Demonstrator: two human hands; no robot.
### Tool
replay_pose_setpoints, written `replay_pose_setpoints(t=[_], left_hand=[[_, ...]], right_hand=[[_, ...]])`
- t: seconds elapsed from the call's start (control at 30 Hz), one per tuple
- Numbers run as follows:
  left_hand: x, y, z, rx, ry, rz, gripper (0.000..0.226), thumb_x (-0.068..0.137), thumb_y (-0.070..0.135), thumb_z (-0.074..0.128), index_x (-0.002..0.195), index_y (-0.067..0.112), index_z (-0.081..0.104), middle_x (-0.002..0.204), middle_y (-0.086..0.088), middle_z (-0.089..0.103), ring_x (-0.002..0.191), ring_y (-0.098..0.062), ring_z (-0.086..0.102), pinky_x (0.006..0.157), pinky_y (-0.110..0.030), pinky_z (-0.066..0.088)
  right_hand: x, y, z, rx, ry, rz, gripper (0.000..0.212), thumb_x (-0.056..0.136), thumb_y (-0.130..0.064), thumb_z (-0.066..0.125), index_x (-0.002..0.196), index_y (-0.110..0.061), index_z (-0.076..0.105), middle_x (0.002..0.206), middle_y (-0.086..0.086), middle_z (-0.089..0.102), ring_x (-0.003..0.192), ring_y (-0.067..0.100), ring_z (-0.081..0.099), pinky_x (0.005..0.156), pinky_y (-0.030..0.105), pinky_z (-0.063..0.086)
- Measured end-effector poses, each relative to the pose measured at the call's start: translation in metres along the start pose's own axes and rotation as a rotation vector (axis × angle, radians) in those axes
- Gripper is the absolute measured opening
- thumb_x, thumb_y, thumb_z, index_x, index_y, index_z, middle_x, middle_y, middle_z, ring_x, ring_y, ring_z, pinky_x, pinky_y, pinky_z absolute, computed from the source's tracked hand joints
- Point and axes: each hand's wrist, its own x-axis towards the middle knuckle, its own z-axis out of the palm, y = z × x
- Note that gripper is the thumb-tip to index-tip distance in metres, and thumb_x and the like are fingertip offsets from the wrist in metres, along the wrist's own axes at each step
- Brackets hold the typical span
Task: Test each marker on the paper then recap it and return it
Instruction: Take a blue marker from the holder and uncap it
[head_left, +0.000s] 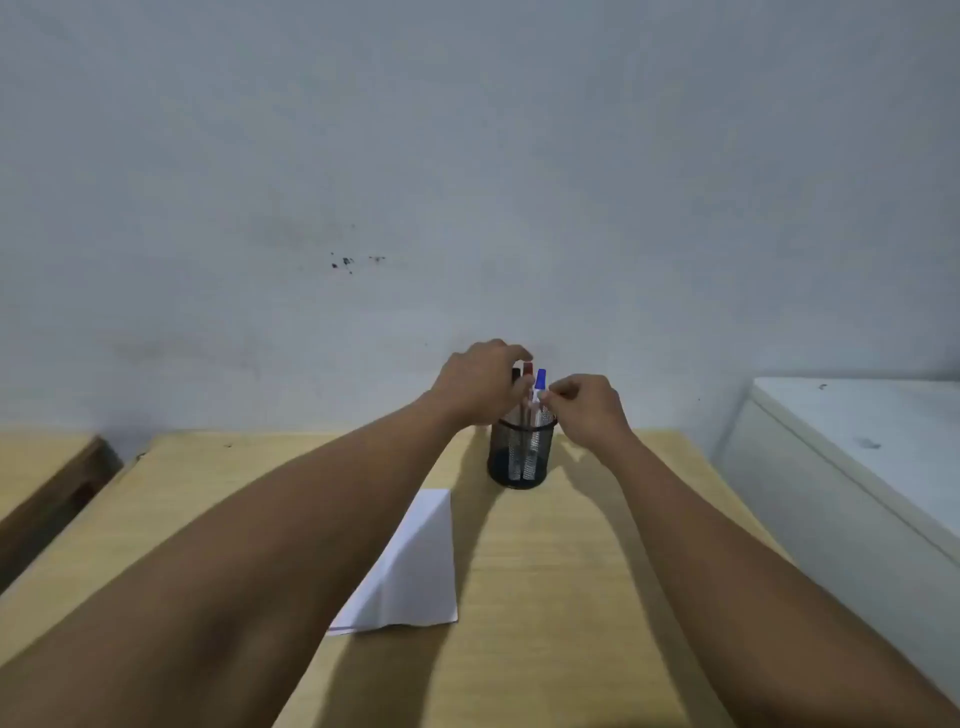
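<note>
A black mesh pen cup (521, 452) stands at the far middle of the wooden desk (571, 597). Three markers stand upright in it: a black-capped one, a red-capped one (528, 370) and a blue-capped one (541, 379). My left hand (475, 382) curls over the black and red markers, its fingers touching their tops. My right hand (587, 402) pinches the blue marker's white barrel just below its cap. A white sheet of paper (415, 566) lies on the desk nearer to me, partly hidden by my left forearm.
A grey wall rises right behind the cup. A white cabinet (857, 457) stands at the right of the desk. Another wooden surface (47, 478) sits to the left, across a dark gap.
</note>
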Motion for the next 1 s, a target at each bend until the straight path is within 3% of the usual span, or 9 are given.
replay_pose_setpoints(t=[0.2, 0.33, 0.43, 0.53, 0.7, 0.8, 1.0], left_hand=[[0.03, 0.005, 0.024, -0.091, -0.001, -0.056, 0.034, 0.095, 0.04, 0.052, 0.118, 0.023, 0.07, 0.129, -0.008, 0.06, 0.115, -0.029, 0.058, 0.094, -0.05, 0.05], [0.035, 0.005, 0.023, -0.16, 0.066, -0.078, 0.021, 0.093, 0.028, 0.057, 0.101, 0.022, 0.075, 0.128, -0.003, 0.06, 0.115, -0.025, 0.057, 0.092, -0.048, 0.048], [0.031, 0.014, 0.006, -0.185, 0.115, -0.068, 0.017, 0.095, 0.029, 0.058, 0.101, 0.024, 0.073, 0.137, -0.001, 0.055, 0.125, -0.024, 0.05, 0.095, -0.047, 0.038], [0.021, 0.025, -0.028, -0.169, 0.16, -0.052, 0.016, 0.097, 0.031, 0.056, 0.103, 0.026, 0.07, 0.137, 0.002, 0.056, 0.127, -0.023, 0.047, 0.093, -0.046, 0.03], [-0.012, 0.042, -0.108, -0.272, 0.287, -0.047, 0.014, 0.099, 0.033, 0.051, 0.102, 0.029, 0.065, 0.113, 0.014, 0.065, 0.11, -0.016, 0.059, 0.088, -0.043, 0.029], [-0.042, 0.045, -0.158, -0.359, 0.36, -0.08, 0.013, 0.096, 0.031, 0.056, 0.1, 0.028, 0.067, 0.1, 0.017, 0.068, 0.104, -0.011, 0.063, 0.094, -0.043, 0.035], [-0.105, 0.019, -0.226, -0.384, 0.458, -0.118, 0.014, 0.09, 0.031, 0.065, 0.097, 0.031, 0.077, 0.104, 0.015, 0.076, 0.105, -0.006, 0.066, 0.102, -0.049, 0.042]], right_hand=[[0.022, 0.008, 0.014, 0.067, -0.02, 0.029, 0.013, 0.091, -0.016, 0.069, 0.098, -0.008, 0.076, 0.086, 0.004, 0.068, 0.08, 0.021, 0.059, 0.06, 0.025, 0.042], [0.021, 0.004, 0.01, 0.176, -0.014, 0.043, 0.007, 0.086, -0.018, 0.077, 0.088, -0.013, 0.073, 0.084, -0.002, 0.066, 0.08, 0.019, 0.059, 0.07, 0.029, 0.043], [0.013, -0.01, -0.003, 0.209, 0.0, 0.006, 0.008, 0.087, -0.019, 0.077, 0.092, -0.014, 0.073, 0.095, -0.001, 0.065, 0.091, 0.02, 0.061, 0.074, 0.029, 0.045], [0.0, -0.039, -0.021, 0.203, 0.017, -0.059, 0.014, 0.089, -0.02, 0.076, 0.1, -0.012, 0.072, 0.105, 0.003, 0.066, 0.097, 0.019, 0.06, 0.086, 0.032, 0.048], [-0.037, -0.1, -0.044, 0.21, -0.01, -0.172, 0.023, 0.091, -0.013, 0.072, 0.112, -0.006, 0.07, 0.099, 0.008, 0.071, 0.089, 0.024, 0.067, 0.08, 0.031, 0.054], [-0.064, -0.138, -0.045, 0.226, -0.036, -0.238, 0.017, 0.093, -0.013, 0.07, 0.109, -0.007, 0.073, 0.105, 0.015, 0.076, 0.097, 0.033, 0.073, 0.091, 0.042, 0.056], [-0.111, -0.201, -0.021, 0.214, -0.097, -0.34, 0.014, 0.088, -0.02, 0.077, 0.096, -0.008, 0.076, 0.093, 0.011, 0.079, 0.092, 0.028, 0.076, 0.09, 0.043, 0.058]])
